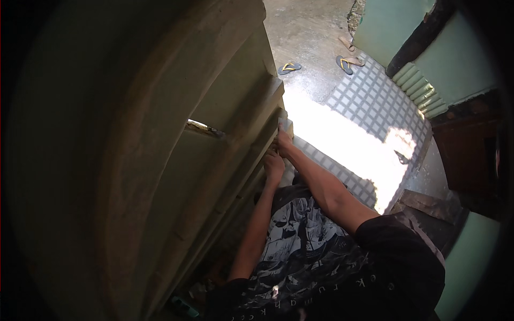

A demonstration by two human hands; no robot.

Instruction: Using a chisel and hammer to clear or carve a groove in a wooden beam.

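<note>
Both my hands are close together at the end of a narrow ledge [251,142] on the pale green wall [225,88] to my left. My right hand [284,140] is closed, thumb pointing up along a small pale piece [280,122] at the ledge's end. Just below and nearer to me, my left hand [274,162] has its fingers curled in against the same ledge. What the fingers of either hand grip is too small and partly hidden to make out.
A narrow slot [203,127] opens in the wall. Flip-flops [289,68] lie on the floor ahead, beside a checked floor covering [369,88] with a bright sunlit patch. At right are a dark wooden beam [420,37] and a brown cabinet-like piece [466,155].
</note>
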